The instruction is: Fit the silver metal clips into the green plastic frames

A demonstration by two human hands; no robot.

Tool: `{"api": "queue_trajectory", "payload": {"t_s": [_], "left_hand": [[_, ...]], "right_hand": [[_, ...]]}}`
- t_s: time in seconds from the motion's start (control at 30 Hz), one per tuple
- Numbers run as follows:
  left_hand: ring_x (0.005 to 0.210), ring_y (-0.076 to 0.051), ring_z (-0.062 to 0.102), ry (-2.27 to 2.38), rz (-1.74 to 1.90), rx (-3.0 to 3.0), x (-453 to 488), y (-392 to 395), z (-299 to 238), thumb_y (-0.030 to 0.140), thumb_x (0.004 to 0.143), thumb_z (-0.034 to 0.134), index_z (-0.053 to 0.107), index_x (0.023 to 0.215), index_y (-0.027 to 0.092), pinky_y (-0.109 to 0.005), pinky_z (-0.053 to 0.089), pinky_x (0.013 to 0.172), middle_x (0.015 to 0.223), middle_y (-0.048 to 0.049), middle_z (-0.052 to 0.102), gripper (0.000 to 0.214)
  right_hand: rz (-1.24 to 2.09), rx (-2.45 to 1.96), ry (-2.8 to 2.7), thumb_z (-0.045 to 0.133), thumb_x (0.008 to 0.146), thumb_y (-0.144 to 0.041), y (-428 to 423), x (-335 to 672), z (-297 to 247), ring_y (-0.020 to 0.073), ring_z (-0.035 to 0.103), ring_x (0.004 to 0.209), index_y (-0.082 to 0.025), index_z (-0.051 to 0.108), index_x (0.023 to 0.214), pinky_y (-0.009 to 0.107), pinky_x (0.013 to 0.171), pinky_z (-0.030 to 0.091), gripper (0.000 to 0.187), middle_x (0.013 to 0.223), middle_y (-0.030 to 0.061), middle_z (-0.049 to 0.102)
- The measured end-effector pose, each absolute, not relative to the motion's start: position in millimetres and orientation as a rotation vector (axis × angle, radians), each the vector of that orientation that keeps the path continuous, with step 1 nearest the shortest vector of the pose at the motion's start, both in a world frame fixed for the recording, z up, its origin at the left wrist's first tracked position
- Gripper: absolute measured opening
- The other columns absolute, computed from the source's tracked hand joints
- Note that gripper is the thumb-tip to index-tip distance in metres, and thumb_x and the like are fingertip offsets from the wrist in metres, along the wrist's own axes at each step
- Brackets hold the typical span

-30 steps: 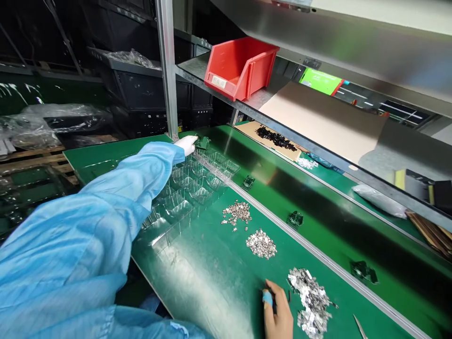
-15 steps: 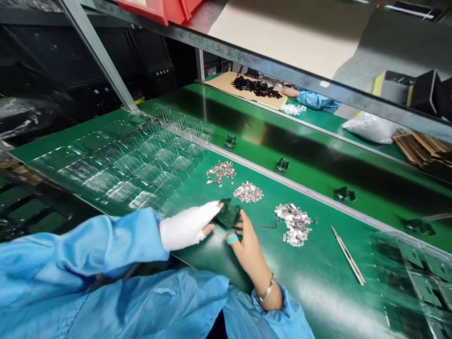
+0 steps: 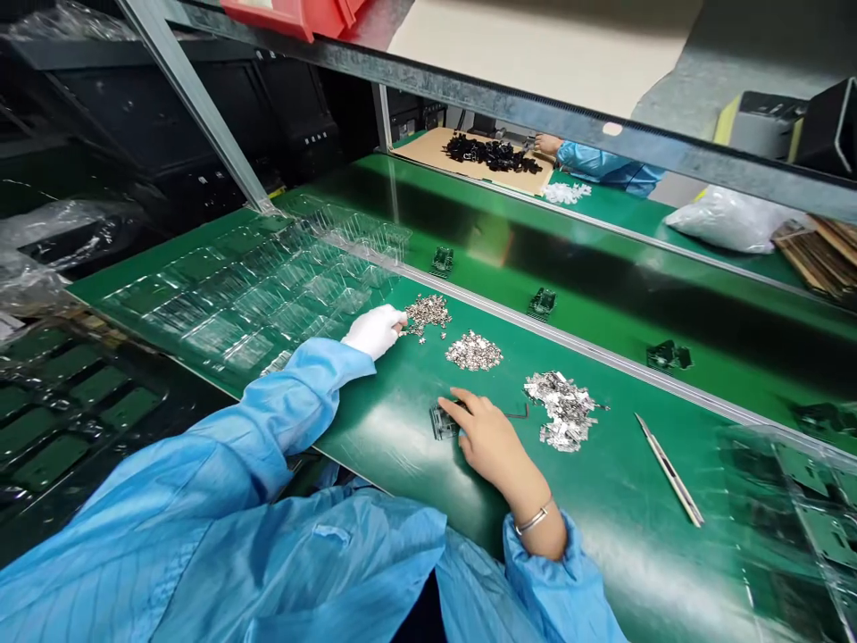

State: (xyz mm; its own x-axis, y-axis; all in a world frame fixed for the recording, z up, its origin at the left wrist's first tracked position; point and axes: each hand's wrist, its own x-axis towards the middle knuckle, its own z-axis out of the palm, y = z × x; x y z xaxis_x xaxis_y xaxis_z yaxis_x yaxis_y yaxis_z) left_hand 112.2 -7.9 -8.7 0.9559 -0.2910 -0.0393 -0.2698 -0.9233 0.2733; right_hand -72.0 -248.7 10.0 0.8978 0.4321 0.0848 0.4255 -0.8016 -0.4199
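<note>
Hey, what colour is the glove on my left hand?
The glove is white; it shows best in the head view.

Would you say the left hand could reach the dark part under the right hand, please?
Probably yes: the left side of the dark part, nearer the left hand, lies uncovered, though the right hand covers some of the rest.

Part [image 3: 442, 421], one: dark, squarish, partly covered by the right hand [image 3: 491, 438]. Metal bits [image 3: 429, 310], one pile: small, shiny, loosely heaped, at the fingertips of the left hand [image 3: 373, 332].
</note>
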Motion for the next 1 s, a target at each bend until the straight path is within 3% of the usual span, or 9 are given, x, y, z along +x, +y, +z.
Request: {"api": "queue_trajectory", "payload": {"t_s": [0.1, 0.3, 0.57, 0.67, 0.77, 1.0], "left_hand": [[0.096, -0.023, 0.062, -0.359, -0.161, 2.858, 126, -4, -23, 0.015, 0.077, 0.051, 0.07, 0.101, 0.022, -0.029, 0.049, 0.083, 0.106, -0.0062, 0.065, 0.031], [0.101, -0.02, 0.06, -0.353, -0.117, 2.832, 136, -5, -33, 0.023, 0.087, 0.042, 0.066, 0.113, 0.024, -0.026, 0.047, 0.087, 0.11, -0.0029, 0.065, 0.035], [0.089, -0.023, 0.059, -0.46, -0.123, 2.792, 147, -20, -27, 0.023, 0.078, 0.056, 0.07, 0.082, 0.022, -0.03, 0.047, 0.08, 0.093, -0.0057, 0.062, 0.014], [0.089, -0.023, 0.059, -0.404, -0.06, 2.725, 142, -17, -20, 0.024, 0.08, 0.053, 0.068, 0.082, 0.018, -0.031, 0.047, 0.08, 0.091, -0.007, 0.062, 0.016], [0.085, -0.021, 0.059, -0.345, -0.007, 2.621, 126, -12, -12, 0.03, 0.083, 0.048, 0.065, 0.087, 0.016, -0.029, 0.047, 0.078, 0.089, -0.0061, 0.064, 0.022], [0.065, -0.016, 0.058, -0.427, -0.246, 2.084, 44, -31, 9, 0.048, 0.081, 0.047, 0.059, 0.078, 0.021, -0.026, 0.047, 0.058, 0.072, -0.0009, 0.062, 0.03]], "right_hand": [[-0.102, -2.585, -0.564, 0.041, 0.071, 0.001, -252, -72, 3, 0.0269, 0.048, 0.122, -0.023, 0.047, 0.136, 0.048, 0.101, 0.044, 0.069, 0.143, 0.0094, 0.044], [-0.247, -2.433, -0.379, 0.042, 0.076, -0.006, -264, -70, -11, 0.0234, 0.049, 0.124, -0.021, 0.046, 0.135, 0.046, 0.105, 0.044, 0.061, 0.133, 0.0103, 0.052], [-0.308, -2.356, -0.271, 0.04, 0.082, -0.009, -267, -68, -17, 0.0219, 0.058, 0.111, -0.018, 0.052, 0.126, 0.041, 0.096, 0.051, 0.047, 0.122, 0.012, 0.057], [-0.332, -2.347, -0.236, 0.04, 0.083, -0.01, -270, -67, -19, 0.019, 0.063, 0.098, -0.018, 0.054, 0.123, 0.037, 0.089, 0.053, 0.044, 0.12, 0.0117, 0.058], [-0.389, -2.34, -0.197, 0.04, 0.084, -0.013, -270, -67, -17, 0.0194, 0.062, 0.099, -0.019, 0.055, 0.121, 0.037, 0.087, 0.053, 0.04, 0.117, 0.0106, 0.06], [-0.392, -2.362, -0.342, 0.042, 0.083, -0.011, -236, -68, 0, 0.0195, 0.06, 0.099, -0.02, 0.055, 0.12, 0.035, 0.089, 0.05, 0.04, 0.112, 0.0089, 0.062]]}}
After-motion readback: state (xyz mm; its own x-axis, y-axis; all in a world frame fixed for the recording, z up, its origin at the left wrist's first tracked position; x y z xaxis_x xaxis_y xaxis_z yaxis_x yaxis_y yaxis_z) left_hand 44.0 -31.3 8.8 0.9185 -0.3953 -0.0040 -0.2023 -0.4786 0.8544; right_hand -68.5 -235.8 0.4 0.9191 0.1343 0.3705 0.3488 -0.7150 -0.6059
